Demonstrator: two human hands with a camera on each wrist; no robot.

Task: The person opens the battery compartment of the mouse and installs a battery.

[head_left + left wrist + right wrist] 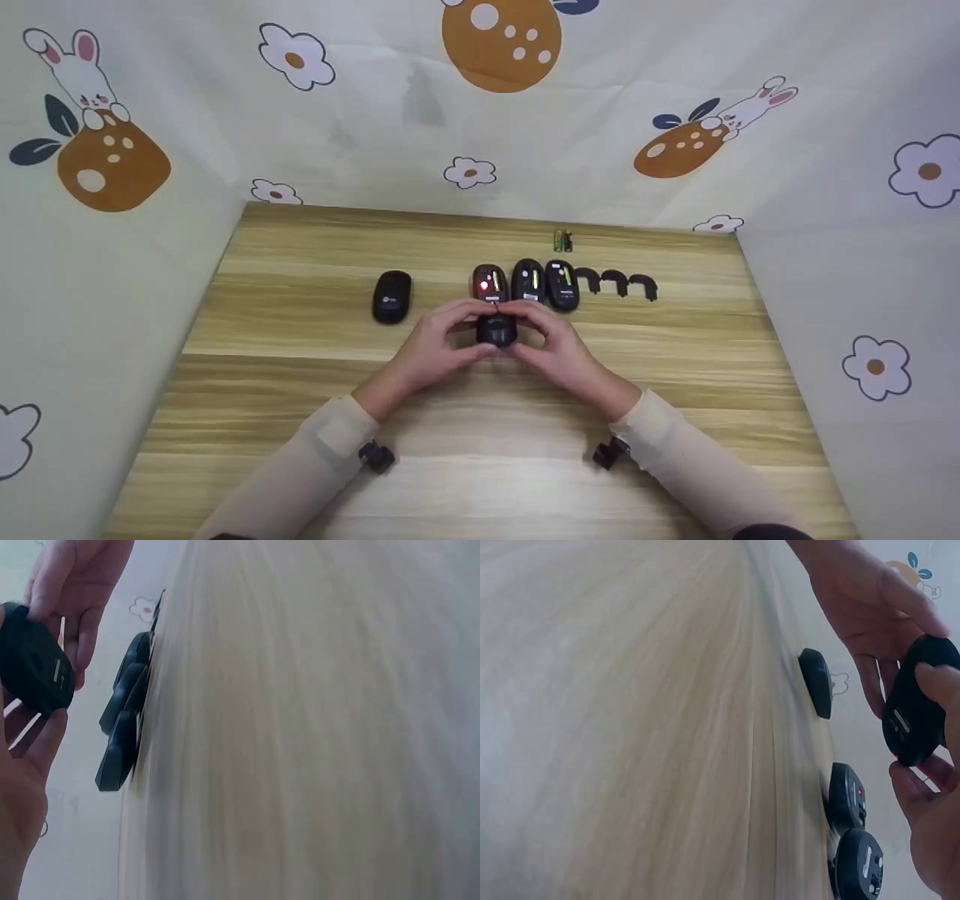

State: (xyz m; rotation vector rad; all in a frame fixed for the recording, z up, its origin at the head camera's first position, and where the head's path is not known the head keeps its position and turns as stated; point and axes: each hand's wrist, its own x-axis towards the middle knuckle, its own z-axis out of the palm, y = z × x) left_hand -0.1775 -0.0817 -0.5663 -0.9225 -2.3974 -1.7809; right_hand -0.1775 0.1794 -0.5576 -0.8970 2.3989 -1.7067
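Note:
A black computer mouse (496,330) is held up between both hands over the middle of the table. My left hand (435,341) grips its left side, fingertips at the far end and thumb at the near end. From the other side my right hand (559,345) holds it in the same way. In the right wrist view the mouse's underside (911,705) shows a small pale label, with a thumb lying across it. Just beyond the hands lies an upturned mouse (490,279) with a red light glowing and a battery showing in its bay.
Two more upturned mice, one in the middle (529,281) and one on the right (562,286), lie beside it. Several curved black covers (615,281) line up further right. Two small batteries (562,241) sit behind. A mouse (391,297) rests right side up at left.

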